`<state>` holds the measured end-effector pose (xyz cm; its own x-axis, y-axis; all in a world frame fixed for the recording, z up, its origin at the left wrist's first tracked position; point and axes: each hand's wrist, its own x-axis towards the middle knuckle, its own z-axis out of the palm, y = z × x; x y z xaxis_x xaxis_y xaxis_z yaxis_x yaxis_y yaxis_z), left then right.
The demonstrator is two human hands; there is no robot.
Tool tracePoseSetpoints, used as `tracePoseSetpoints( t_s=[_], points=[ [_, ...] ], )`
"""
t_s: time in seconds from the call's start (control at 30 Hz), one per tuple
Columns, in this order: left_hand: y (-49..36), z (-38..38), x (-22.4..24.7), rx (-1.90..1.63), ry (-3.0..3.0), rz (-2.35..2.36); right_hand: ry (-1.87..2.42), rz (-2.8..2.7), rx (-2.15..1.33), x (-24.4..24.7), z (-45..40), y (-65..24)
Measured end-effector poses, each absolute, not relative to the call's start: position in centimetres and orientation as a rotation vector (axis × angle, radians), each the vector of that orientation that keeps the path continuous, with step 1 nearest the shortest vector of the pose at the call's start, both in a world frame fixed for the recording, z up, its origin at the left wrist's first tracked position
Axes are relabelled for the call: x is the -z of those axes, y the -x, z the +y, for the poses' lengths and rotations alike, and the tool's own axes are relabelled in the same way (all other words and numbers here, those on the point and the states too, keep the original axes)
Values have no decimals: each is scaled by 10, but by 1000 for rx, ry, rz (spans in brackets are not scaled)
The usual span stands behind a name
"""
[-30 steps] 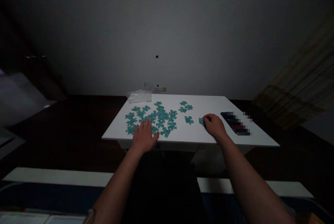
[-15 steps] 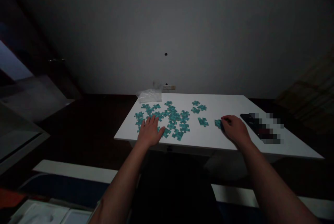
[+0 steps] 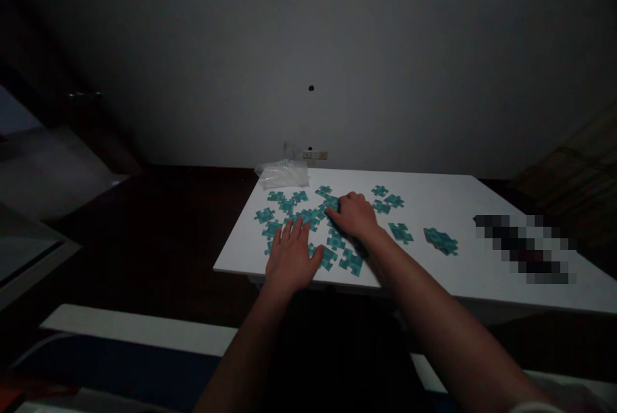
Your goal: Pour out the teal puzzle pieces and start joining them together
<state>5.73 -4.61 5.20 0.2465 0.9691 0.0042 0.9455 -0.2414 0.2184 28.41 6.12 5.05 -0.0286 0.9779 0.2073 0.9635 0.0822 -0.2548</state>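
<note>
Teal jigsaw pieces (image 3: 351, 262) lie scattered over the left half of the white table (image 3: 463, 207). My left hand (image 3: 293, 257) rests flat over the pieces near the front edge, fingers spread. Over the right side of the same spread is my right hand (image 3: 355, 214), its fingers bent, thumb and fingertips at the pieces; whether it grips one is hidden. Right of it lie a single piece (image 3: 400, 232) and a small overlapping stack (image 3: 440, 241). Behind these, a few pieces (image 3: 380, 206) sit together.
A clear plastic bag (image 3: 284, 174) lies at the table's back left corner. At the right is a dark, pixelated object (image 3: 523, 249). A wall with a socket strip (image 3: 315, 155) stands behind the table. Below the front edge is a white bench edge (image 3: 139, 329).
My right hand has moved left from the stack on the right to the scattered pieces, leaving the stack uncovered. My left hand stays over the pieces. The view has shifted slightly.
</note>
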Motion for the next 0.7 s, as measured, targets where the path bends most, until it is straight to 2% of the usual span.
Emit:
tracePoseSetpoints(
  t_s=[0.13, 0.37, 0.53, 0.7],
  points=[
    [-57, -47, -50, -271, -2325, 1786, 2028, -1994, -77, -36, 76, -283],
    [-58, -48, -53, -311, -2315, 1757, 2013, -1715, -257, -33, 83, -338],
    [-56, -47, -51, -309, -2325, 1744, 2069, -1576, -227, -46, 101, -364],
    [-55, -44, -45, -332, -2311, 1751, 2042, -1876, -5, -57, 116, -345]
  ],
)
